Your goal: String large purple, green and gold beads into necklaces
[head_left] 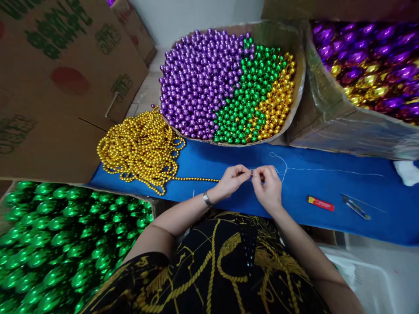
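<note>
My left hand and my right hand meet over the blue cloth, fingers pinched together. Between the two pinches runs a thin white thread, which trails off to the right across the cloth. A strand of small gold beads leads from my left hand to a heap of strung gold beads on the left. A watch sits on my left wrist.
A cardboard tray of purple, green and gold beads stands behind the hands. A red lighter and small snips lie on the cloth at right. Boxes of large green beads and purple-gold beads flank the work area.
</note>
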Tool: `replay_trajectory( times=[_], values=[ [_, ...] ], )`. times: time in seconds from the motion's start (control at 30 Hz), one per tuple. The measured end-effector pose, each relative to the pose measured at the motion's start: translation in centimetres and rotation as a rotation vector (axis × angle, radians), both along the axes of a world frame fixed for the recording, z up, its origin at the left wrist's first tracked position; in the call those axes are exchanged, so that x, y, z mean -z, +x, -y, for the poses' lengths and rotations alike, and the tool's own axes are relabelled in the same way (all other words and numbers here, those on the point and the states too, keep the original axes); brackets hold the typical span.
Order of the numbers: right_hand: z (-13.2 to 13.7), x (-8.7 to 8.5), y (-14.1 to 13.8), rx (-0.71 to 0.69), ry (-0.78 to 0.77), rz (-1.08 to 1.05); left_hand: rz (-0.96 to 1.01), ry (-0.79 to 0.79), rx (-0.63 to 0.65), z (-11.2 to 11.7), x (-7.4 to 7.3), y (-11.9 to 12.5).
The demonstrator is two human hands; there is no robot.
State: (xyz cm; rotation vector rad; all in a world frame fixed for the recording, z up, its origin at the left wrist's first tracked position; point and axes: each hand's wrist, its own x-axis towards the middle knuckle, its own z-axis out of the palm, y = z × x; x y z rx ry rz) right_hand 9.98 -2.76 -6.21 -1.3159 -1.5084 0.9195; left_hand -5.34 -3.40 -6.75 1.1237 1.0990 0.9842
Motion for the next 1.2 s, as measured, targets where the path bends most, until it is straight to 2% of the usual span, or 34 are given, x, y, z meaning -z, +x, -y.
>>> replay_trajectory(
  times=[0.1, 0.2, 0.3, 0.37, 0.43, 0.5, 0.57, 0.63, 0.67, 0.73, 0.87, 0.93, 1.07, 1.2],
  values=[
    [-0.9, -0.8, 0.3, -0.024, -0.284, -0.55, -0.025, -0.014, 0.056, -0.2, -0.1, -0.2],
    [-1.5, -1.9, 1.3, -0.013, -0.434, -0.915, -0.258, 0.201, 0.16, -0.8, -0.7, -1.3],
    [-1.6, -3.0, 2.4, 0.042, -0.461, -1.036, -0.461, 0.4, 0.265, -1.7, -1.0, -3.0],
    [-1.7, -3.4, 2.8, 0.062, -0.381, -1.025, -0.461, 0.378, 0.349, -2.1, -0.8, -4.2],
    [-1.6, -3.5, 2.7, 0.092, -0.194, -0.929, -0.381, 0.251, 0.421, -2.2, -0.3, -5.0],
    [-1.4, -3.0, 2.2, 0.089, 0.032, -0.616, -0.303, 0.118, 0.451, -2.0, 0.1, -5.5],
    [-1.2, -2.1, 1.7, -0.024, 0.221, -0.116, -0.251, 0.031, 0.433, -1.8, 0.3, -5.6],
    [-1.0, -1.0, 1.4, -0.219, 0.357, 0.353, -0.207, -0.007, 0.397, -1.6, 0.3, -5.5],
    [-0.9, -0.4, 1.3, -0.3, 0.421, 0.52, -0.188, -0.016, 0.38, -1.5, 0.3, -5.5],
    [-0.9, 0.4, 1.3, -0.374, 0.539, 0.738, -0.155, -0.028, 0.361, -1.5, 0.1, -5.3],
    [-1.2, 0.2, 1.6, -0.362, 0.697, 0.971, -0.149, -0.016, 0.386, -1.5, -0.3, -5.3],
    [-1.2, -0.6, 2.5, -0.327, 0.716, 1.006, -0.247, 0.051, 0.459, -1.4, -0.6, -6.4],
    [-0.5, -1.4, 6.8, -0.225, 0.606, 1.014, -0.571, 0.138, 0.601, -0.3, -2.1, -11.9],
    [2.5, 0.5, 11.4, -0.161, 0.42, 0.998, -0.755, 0.052, 0.534, 1.8, -3.5, -17.9]
  ],
)
